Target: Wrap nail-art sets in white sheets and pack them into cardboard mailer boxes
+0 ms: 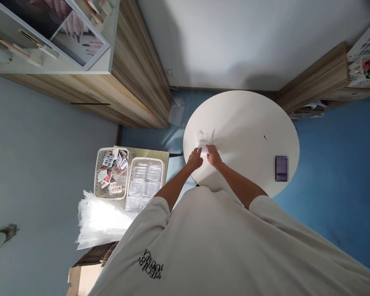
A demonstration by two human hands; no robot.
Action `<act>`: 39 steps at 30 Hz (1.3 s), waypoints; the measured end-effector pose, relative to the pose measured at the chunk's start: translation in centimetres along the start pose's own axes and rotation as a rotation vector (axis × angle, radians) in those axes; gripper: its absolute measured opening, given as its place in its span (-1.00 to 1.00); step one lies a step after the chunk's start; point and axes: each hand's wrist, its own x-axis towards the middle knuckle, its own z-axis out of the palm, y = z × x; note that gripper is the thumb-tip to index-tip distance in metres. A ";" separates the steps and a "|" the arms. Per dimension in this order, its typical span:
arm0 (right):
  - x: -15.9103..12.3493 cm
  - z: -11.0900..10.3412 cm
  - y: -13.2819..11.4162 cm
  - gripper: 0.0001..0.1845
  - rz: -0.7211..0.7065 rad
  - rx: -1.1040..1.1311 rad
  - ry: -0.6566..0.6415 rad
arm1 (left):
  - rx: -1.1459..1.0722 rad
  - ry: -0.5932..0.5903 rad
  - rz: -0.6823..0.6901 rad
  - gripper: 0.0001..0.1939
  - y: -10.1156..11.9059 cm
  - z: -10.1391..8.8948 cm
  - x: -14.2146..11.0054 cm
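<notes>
A small white folded sheet, perhaps thin packing foam [205,137], lies at the left side of the round white table, with loose corners sticking up at its far end. My left hand [195,159] is closed at the sheet's near left edge, thumb and fingers together. Just to the right, my right hand [214,156] pinches the near right edge, its fingertips on the white material. A narrow gap separates the two hands. Whether anything is wrapped inside the sheet cannot be seen.
On the round table [240,119] rests a blurred purple rectangle [281,168]. A side stand at left carries a basket of nail-tip packs [112,172], a basket of clear plastic boxes [145,183] and a stack of white sheets [101,222]. Wooden cabinets [142,70] border the wall.
</notes>
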 end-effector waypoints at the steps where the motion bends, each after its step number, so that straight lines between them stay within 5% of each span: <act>1: 0.2 0.0 0.1 -0.23 -0.001 0.014 0.002 | -0.001 0.000 -0.005 -0.24 0.0 0.0 0.1; 12: 2.2 0.8 -0.8 -0.20 -0.045 -0.014 -0.066 | -0.012 0.052 -0.054 -0.25 -1.2 -0.8 -0.4; 19: 1.4 -0.5 -1.2 -0.14 -0.004 -0.138 -0.147 | 0.079 0.019 -0.065 -0.25 -0.4 -1.2 -1.4; 26: -1.9 -2.1 -0.8 -0.25 0.010 -0.160 -0.096 | 0.152 0.054 -0.019 -0.27 0.5 -0.8 -2.7; 39: -9.5 -4.8 1.4 -0.39 0.018 -0.157 -0.090 | 0.137 0.128 -0.004 -0.26 3.3 3.1 -7.8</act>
